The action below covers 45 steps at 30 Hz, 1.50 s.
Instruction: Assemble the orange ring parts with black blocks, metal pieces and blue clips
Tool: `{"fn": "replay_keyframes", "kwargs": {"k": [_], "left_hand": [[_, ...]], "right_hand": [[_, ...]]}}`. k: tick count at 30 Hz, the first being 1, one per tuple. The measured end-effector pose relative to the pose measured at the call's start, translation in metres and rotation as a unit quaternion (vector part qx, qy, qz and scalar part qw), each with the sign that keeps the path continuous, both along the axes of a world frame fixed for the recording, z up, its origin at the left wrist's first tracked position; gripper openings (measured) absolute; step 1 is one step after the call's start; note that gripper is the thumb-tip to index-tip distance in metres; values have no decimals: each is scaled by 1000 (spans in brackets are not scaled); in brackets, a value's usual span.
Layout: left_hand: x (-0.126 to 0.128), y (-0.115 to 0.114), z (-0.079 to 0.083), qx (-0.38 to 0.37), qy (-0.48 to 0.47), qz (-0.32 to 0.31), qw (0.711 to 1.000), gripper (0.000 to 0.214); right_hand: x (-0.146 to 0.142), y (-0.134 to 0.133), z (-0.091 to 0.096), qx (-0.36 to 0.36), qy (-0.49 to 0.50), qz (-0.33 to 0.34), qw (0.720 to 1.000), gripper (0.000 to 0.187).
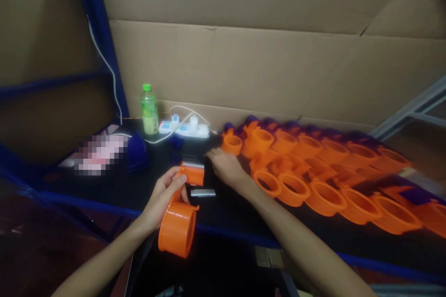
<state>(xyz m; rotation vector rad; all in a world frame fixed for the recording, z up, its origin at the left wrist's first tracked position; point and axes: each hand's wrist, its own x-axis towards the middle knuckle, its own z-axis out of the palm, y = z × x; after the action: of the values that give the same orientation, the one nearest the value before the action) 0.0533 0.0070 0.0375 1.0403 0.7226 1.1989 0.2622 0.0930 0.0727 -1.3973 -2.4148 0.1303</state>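
My left hand (166, 195) is closed around the neck of an orange plastic tape dispenser (177, 229). The dispenser's round hub hangs downward, while a silvery metal strip (194, 165) lies along the edge of its upper end. Over the black tabletop, to the right of that end, is my right hand (226, 165). Its fingers point left and are blurred, so I cannot tell whether they hold anything. A loose pale metal strip (203, 192) lies on the table between my hands.
Rows of orange dispensers (327, 198) with dark blue parts cover the table's right side. At the back stand a green-capped bottle (149, 113) and a white power strip (198, 130) with cables. Dark blue pieces (137, 152) sit at left, beside a blurred-out patch. Cardboard (244, 65) walls the back.
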Motion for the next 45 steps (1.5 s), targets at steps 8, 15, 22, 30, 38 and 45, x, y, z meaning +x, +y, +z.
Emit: {"fn": "replay_keyframes", "kwargs": {"k": [8,15,22,30,38,45], "left_hand": [[3,1,-7,-16,-50,33,998,30],[3,3,-8,-7,-31,8,999,37],[3,2,-8,14,12,5,1000,39],[-2,4,-5,-84,-84,18,993,32],[-11,8,-5,-105,-97,-17,990,42],[-6,4,1,-70,-85,45,993,44]], "right_hand": [[16,-35,42,2,152,82,985,29],[-10,-60,40,109,95,185,972,25],[-30,-71,30,151,86,154,973,24],[-47,-44,47,123,101,166,973,30],[-86,62,43,34,-115,87,989,23],[-94,81,17,14,-185,51,981,33]]}}
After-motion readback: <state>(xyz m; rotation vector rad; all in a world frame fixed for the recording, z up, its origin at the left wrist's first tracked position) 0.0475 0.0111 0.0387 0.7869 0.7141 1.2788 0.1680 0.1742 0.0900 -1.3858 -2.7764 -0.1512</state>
